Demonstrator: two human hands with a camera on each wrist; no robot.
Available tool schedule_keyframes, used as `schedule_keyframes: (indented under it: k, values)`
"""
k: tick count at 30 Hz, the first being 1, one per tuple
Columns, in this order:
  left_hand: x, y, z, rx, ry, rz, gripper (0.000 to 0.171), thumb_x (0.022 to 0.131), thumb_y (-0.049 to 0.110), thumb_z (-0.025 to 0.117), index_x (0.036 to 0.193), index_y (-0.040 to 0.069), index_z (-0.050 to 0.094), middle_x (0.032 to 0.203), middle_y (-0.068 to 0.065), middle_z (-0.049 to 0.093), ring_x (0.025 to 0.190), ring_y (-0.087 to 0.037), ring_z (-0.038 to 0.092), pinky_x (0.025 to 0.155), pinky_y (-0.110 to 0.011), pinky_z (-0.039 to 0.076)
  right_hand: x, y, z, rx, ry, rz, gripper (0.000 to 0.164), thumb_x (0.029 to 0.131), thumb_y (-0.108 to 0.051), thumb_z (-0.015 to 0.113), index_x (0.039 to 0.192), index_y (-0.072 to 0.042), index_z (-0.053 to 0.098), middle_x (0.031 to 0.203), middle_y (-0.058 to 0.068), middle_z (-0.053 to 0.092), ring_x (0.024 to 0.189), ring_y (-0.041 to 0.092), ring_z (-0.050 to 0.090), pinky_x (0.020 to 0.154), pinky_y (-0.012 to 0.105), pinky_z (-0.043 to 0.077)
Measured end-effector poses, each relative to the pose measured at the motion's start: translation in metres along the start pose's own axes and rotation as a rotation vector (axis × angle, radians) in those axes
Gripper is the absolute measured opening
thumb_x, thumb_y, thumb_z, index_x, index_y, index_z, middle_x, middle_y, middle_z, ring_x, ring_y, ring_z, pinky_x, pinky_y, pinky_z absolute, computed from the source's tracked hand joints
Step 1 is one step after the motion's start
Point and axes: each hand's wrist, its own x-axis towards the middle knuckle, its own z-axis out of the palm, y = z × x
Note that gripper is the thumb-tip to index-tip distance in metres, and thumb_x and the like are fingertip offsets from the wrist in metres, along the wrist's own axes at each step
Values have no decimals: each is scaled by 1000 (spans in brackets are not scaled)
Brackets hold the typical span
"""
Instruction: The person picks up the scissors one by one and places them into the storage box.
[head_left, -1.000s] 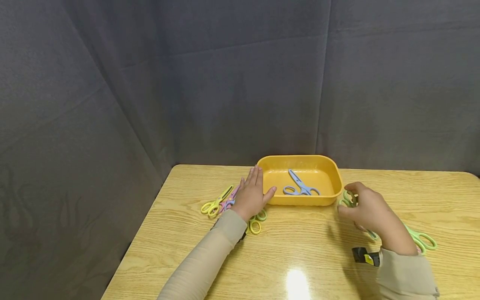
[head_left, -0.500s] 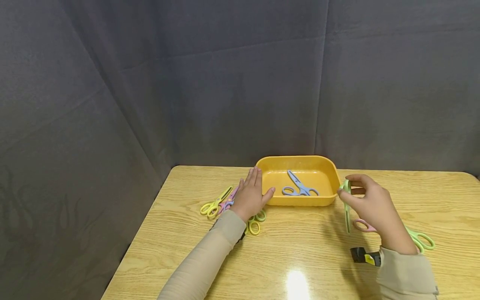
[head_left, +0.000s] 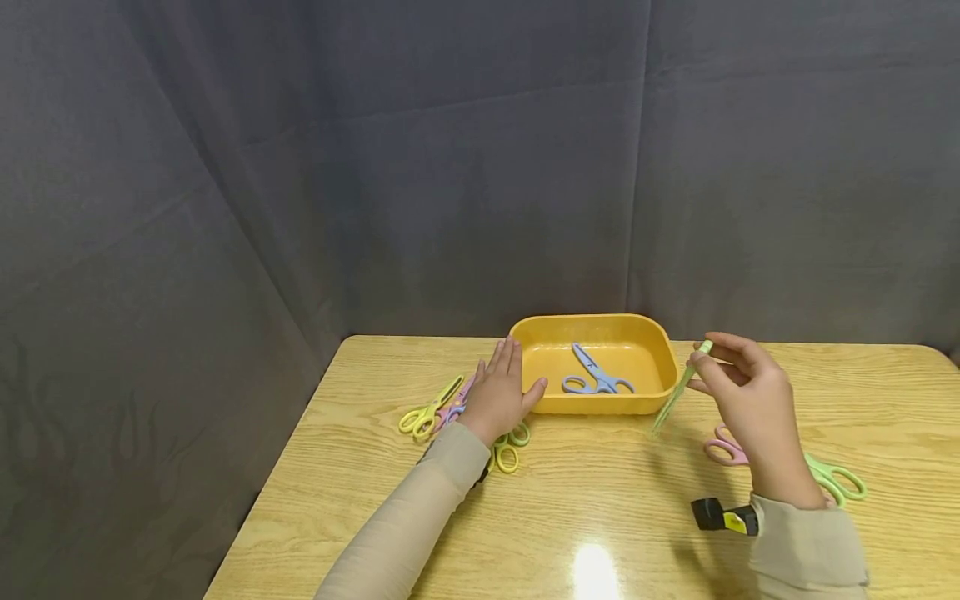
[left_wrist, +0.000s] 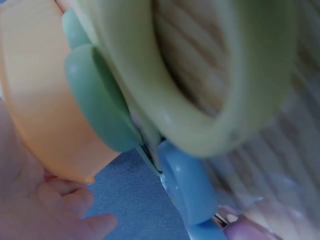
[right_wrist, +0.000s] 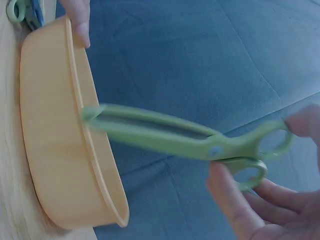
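Note:
My right hand [head_left: 750, 396] pinches green scissors [right_wrist: 190, 140] by the finger loops, blades hanging down beside the right end of a yellow plastic bin [head_left: 600, 404]. In the right wrist view the blade tips overlap the bin's rim. Blue scissors [head_left: 596, 375] lie on the bin floor. My left hand [head_left: 495, 400] rests with straight fingers against the bin's left end, thumb over the front rim. Around that wrist lie yellow scissors [head_left: 427, 412], pink and blue-handled scissors [head_left: 453, 410] and other green and yellow loops [head_left: 510, 450], partly hidden under the arm.
Pink-handled scissors [head_left: 726, 450] and another green-handled pair [head_left: 836, 479] lie on the wooden table [head_left: 600, 483] by my right forearm, partly covered. A black wrist camera mount [head_left: 723, 515] sticks out from the right wrist. A grey curtain [head_left: 480, 167] hangs behind the table.
My right hand has raised the green scissors from the table and turned them so the blades swing down and left toward the bin. The left hand stays at the bin.

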Motion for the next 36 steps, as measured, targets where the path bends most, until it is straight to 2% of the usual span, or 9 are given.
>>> schedule_keyframes:
  k: [5,7,10,18,23,25,30,36]
  values:
    - [0,-1,0,-1,-2,-3,80,106,56,37,161,0,18,169,-14,11,156,-28,8,123,-54,16,1,-1,9,335,93,23,28,97,-12,69,123,-8,62,112,0,66,93,7,68,73,22,58]
    - [0,-1,0,-1,-6,-7,80,106,56,36,161,0,17,169,-13,11,156,-27,8,123,-53,15,2,-2,14,414,131,17,27,96,-6,69,122,-7,63,113,5,64,93,10,68,74,23,58]
    - [-1,-1,0,-4,-9,-9,79,107,55,36,161,0,17,169,-13,10,156,-28,7,123,-53,15,3,-1,20,465,173,7,29,95,-1,68,123,-6,63,113,8,60,94,12,68,75,24,58]
    - [-3,0,-2,-11,13,6,79,106,54,38,160,-2,22,168,-16,15,156,-30,11,122,-54,17,2,8,35,516,234,-48,29,95,1,67,123,-3,62,114,11,60,96,15,68,79,24,58]
    - [0,-1,0,-1,1,3,80,106,55,38,161,0,19,169,-14,12,156,-28,9,123,-53,16,2,11,43,555,256,-61,30,95,3,66,123,-5,61,117,12,58,98,15,67,80,24,57]
    - [0,-1,-1,1,0,2,80,106,56,37,161,0,19,169,-14,12,156,-28,9,123,-53,16,3,13,46,538,253,-57,32,94,4,67,124,-6,61,120,11,57,101,15,65,80,21,57]
    - [-2,-2,-2,-6,9,2,80,106,56,38,160,-1,21,168,-15,14,156,-29,11,122,-54,17,4,17,57,410,233,-58,37,91,4,70,124,-12,62,122,6,59,106,14,62,81,14,54]
    - [0,-4,2,-13,0,6,82,106,57,36,161,0,18,169,-15,11,156,-29,8,122,-55,16,4,22,67,325,200,-63,42,88,3,73,126,-10,62,123,1,60,109,11,62,80,11,52]
